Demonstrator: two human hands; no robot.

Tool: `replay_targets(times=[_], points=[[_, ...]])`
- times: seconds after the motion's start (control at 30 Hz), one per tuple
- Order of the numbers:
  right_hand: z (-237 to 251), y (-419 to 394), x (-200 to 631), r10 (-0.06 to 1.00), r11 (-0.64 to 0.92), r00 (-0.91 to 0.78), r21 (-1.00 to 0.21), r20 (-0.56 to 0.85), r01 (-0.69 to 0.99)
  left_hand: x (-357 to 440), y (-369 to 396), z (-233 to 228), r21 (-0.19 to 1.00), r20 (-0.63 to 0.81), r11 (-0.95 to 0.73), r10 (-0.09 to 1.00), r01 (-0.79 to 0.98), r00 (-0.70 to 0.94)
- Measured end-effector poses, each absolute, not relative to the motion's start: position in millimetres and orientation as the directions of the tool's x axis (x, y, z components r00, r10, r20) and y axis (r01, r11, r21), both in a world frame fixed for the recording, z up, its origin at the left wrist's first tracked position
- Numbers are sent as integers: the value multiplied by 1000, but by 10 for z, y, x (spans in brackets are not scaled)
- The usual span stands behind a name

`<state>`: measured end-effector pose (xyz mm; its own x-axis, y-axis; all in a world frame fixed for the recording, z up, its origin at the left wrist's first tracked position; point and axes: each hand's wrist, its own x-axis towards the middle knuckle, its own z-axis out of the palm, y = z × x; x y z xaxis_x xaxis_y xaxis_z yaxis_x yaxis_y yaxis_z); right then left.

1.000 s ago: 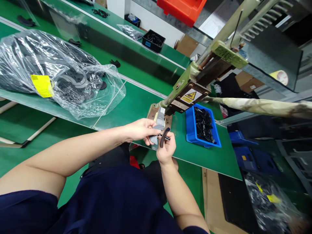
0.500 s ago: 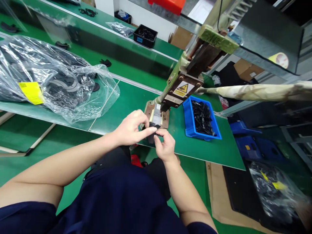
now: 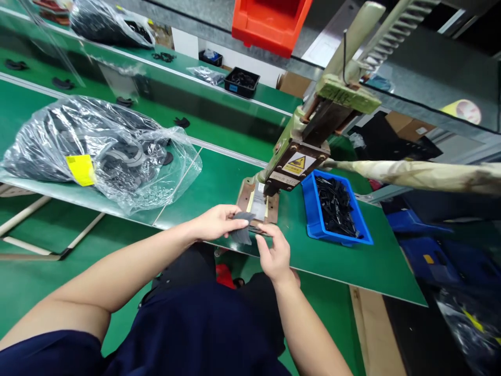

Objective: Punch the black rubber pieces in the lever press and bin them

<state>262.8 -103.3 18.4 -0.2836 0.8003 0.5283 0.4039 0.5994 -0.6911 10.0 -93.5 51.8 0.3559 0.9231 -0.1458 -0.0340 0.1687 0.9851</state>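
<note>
Press [image 3: 307, 151] beyond the hands [image 3: 277, 253], open tabletop [image 3: 213, 180] leftward

Right hand [image 3: 277, 251] farther from left hand [image 3: 219, 222]

My left hand [image 3: 223, 220] pinches, forearm [image 3: 152, 257] toward eight o'clock; my right hand [image 3: 277, 253], forearm [image 3: 307, 318] toward five, thumb [image 3: 263, 249] and forefinger [image 3: 271, 229] slightly parted.

Warning triangle [image 3: 299, 162] is showing on press [image 3: 321, 122] beyond right hand [image 3: 276, 253]; white strip [image 3: 285, 179] below it is carrying unreadable characters. Yellow label [image 3: 80, 170] is sitting on plastic bag [image 3: 50, 149] left of left hand [image 3: 219, 222], blue label [image 3: 234, 88] on black bin [image 3: 248, 93] beyond both, neither showing legible text.
</note>
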Motion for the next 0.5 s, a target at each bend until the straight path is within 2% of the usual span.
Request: replay_targets(times=[0.1,0.2,0.3,0.5], points=[[21,-905,2932,865,482,-129,-735,484,477,-108,-584,220,968,-229,231,973,-99,36],[-195,-756,3264,901,351,30,-767,433,537,-293,-80,-25,907,-403,364,894,-210,-195],[-371,-652,3462,919,256,112,-786,379,562,-361,525,-74,871,-472,398,841,-287,-266],[-454,-597,3522,943,186,124,-799,308,572,-347,1652,146,914,-363,271,878,-301,-312]])
